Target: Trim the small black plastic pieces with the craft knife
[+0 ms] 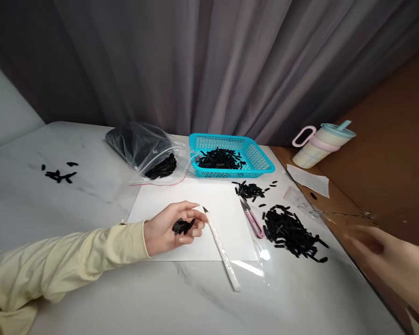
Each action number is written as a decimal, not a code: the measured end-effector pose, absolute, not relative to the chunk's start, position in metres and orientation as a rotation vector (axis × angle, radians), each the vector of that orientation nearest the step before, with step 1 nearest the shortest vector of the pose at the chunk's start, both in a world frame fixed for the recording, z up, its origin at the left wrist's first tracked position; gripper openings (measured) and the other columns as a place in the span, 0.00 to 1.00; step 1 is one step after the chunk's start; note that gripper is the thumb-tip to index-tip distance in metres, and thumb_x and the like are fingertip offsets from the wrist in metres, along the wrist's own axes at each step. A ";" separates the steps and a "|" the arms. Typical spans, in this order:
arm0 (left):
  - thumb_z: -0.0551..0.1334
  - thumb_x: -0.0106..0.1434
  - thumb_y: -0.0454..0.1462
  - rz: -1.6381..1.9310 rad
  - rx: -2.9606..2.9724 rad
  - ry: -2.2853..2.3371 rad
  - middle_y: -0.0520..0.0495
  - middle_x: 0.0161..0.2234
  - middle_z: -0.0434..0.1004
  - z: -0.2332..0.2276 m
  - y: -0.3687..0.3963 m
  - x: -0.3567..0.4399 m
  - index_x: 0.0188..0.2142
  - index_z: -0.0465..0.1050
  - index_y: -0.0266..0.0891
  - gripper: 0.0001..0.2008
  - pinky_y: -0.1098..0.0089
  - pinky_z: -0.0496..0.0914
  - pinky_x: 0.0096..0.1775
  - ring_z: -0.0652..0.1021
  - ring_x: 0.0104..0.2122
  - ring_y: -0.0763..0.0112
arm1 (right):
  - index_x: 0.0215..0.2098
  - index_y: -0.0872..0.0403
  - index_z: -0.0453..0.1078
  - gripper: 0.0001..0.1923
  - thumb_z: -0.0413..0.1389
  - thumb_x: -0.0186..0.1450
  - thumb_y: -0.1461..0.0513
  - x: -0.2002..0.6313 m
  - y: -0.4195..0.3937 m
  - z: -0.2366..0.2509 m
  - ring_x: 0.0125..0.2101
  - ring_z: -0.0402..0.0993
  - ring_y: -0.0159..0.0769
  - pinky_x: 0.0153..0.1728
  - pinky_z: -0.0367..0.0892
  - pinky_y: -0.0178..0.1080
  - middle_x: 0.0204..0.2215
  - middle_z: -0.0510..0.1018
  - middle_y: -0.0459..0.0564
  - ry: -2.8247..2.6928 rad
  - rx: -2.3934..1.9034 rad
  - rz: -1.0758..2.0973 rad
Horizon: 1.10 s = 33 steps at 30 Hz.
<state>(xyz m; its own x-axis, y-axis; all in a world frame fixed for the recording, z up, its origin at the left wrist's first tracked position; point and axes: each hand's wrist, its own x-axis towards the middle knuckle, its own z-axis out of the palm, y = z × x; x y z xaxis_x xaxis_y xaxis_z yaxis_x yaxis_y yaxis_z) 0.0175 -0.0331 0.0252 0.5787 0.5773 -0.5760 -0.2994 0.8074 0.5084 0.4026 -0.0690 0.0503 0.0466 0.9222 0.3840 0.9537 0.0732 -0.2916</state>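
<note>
I hold black pieces [183,226] in my curled left hand [163,229], right hand [387,257] blurred, grip unclear, white stick [224,251] and scissors [254,225] between, basket [230,172] beyond.

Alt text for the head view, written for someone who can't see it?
The left hand holds small black pieces in its palm over a white sheet; the blurred right hand is at the right edge. More such pieces lie in a clear bag, a blue basket and loose piles beside pink scissors.
</note>
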 end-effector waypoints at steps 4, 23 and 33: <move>0.50 0.64 0.39 0.595 0.195 0.718 0.40 0.30 0.72 0.023 -0.038 0.017 0.34 0.71 0.25 0.18 0.72 0.70 0.37 0.75 0.32 0.69 | 0.37 0.51 0.70 0.07 0.51 0.63 0.63 0.277 -0.068 0.068 0.22 0.75 0.35 0.20 0.68 0.34 0.28 0.79 0.52 -2.288 -1.192 -0.044; 0.57 0.61 0.44 0.254 0.535 0.441 0.41 0.39 0.75 0.002 -0.036 0.011 0.39 0.70 0.32 0.16 0.73 0.65 0.29 0.76 0.34 0.68 | 0.37 0.53 0.64 0.09 0.47 0.64 0.72 0.201 -0.061 0.012 0.25 0.67 0.32 0.25 0.65 0.34 0.25 0.72 0.47 -2.225 -0.802 0.469; 0.52 0.63 0.49 0.303 1.111 0.738 0.57 0.22 0.60 0.005 -0.049 0.011 0.32 0.61 0.39 0.15 0.76 0.47 0.18 0.52 0.15 0.84 | 0.40 0.51 0.61 0.14 0.57 0.59 0.70 0.205 -0.076 0.001 0.24 0.72 0.29 0.25 0.70 0.31 0.27 0.74 0.44 -2.019 -0.932 0.445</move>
